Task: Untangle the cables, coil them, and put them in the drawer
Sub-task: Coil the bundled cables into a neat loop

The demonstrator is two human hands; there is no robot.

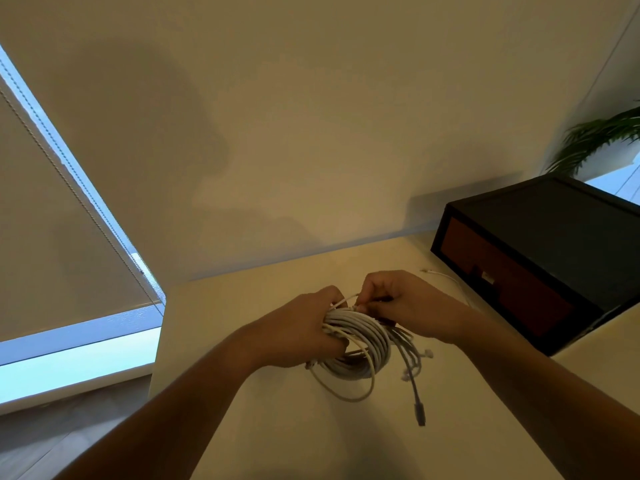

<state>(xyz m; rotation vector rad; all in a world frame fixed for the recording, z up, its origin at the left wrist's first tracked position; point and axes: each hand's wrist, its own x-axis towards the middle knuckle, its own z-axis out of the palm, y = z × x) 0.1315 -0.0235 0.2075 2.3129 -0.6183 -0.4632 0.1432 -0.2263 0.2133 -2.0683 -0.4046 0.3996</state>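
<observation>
Two hands meet over a pale table [263, 427] near the middle of the room. At the far left a window blind [52, 220] hangs down, its bead chain [69, 188] running beside the bright glass. The left hand [301, 329] is clenched round a coil of white cables [363, 344], holding the bundle low over the tabletop. I cannot tell whether its bottom loop touches the surface. The right hand [408, 306] meets the top of the coil, thumb and fingers pinching a thin strand there. Loose ends [417, 386] with plugs dangle from the coil's right side. Farther right a thin white cable [446, 277] lies alone on the table, near a dark box [561, 220] whose reddish-brown drawer [502, 271] looks closed. A green plant [599, 136] stands behind the box.
</observation>
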